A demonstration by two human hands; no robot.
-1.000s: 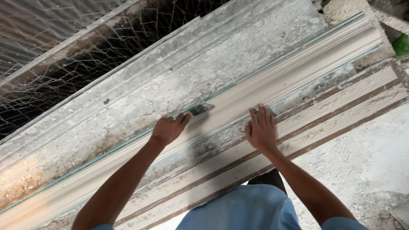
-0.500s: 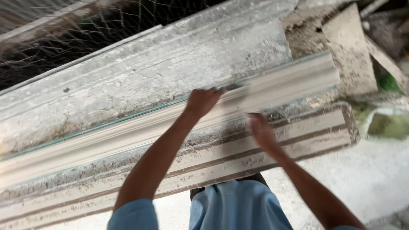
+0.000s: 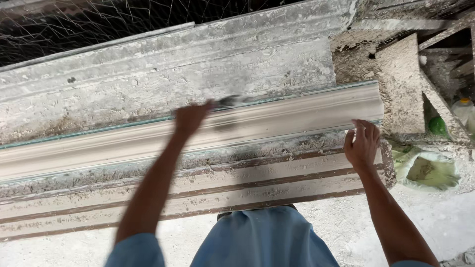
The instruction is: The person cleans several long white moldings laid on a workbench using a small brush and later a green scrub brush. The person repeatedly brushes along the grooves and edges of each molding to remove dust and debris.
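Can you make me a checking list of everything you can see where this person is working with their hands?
Surface: long workbench with brown stripes, dusty and crusted with white plaster.
Job's things: long pale moulding lying along the bench; small dark tool, blurred, at its top edge.
Clutter: plaster-caked board leaning at the right; green bag on the floor; green bottle behind the board.
Hands: left hand holds the tool on the moulding, blurred; right hand rests open on the moulding's right end.
Cables: nothing seen.
Surroundings: wire mesh at the top; more plaster-coated slabs behind the moulding; dusty white floor.
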